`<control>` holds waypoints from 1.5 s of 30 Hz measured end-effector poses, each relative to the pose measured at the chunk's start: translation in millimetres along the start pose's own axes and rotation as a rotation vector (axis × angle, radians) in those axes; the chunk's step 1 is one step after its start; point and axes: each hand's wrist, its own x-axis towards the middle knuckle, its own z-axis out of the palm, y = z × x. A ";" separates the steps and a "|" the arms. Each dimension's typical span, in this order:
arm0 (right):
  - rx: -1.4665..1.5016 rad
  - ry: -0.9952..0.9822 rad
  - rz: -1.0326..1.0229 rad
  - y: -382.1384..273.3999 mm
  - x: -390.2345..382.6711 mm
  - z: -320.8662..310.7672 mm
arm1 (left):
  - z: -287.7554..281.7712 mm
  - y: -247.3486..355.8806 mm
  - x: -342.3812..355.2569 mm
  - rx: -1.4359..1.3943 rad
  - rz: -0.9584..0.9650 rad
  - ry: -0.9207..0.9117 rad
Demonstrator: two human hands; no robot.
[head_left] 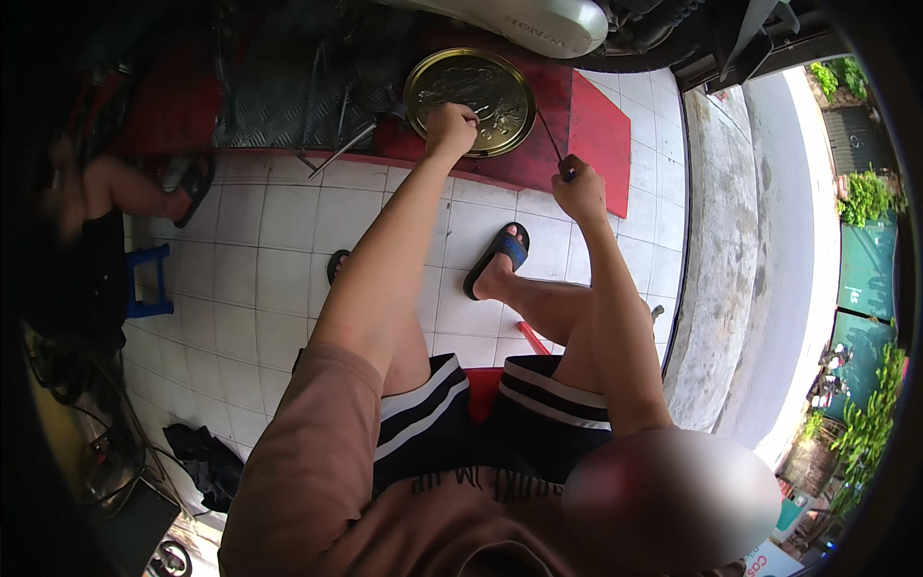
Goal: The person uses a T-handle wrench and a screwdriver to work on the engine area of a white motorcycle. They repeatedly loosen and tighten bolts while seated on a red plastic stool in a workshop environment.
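Note:
A round gold-coloured tray [500,87] with clear wet residue and small bits lies on a red platform [601,144]. Over its lower part is my left hand [452,128], fingers curled round something too small or hidden to make out. My right hand [579,188] grips the dark blue handle of a thin screwdriver, whose shaft reaches up-left to the tray's right edge. A bent metal bar [336,151] sticks out from the platform left of the tray.
A white motorbike part [519,24] overhangs the platform. At left, another person [125,188] sits by a blue stool [149,279]. Black cloth [202,462] lies on the tiled floor [240,346]. The doorway edge and street [769,240] are at right.

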 end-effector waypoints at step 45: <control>0.334 0.023 -0.527 -28.0 -30.2 -64.9 | -117.5 68.6 -52.5 -1.688 -0.347 0.028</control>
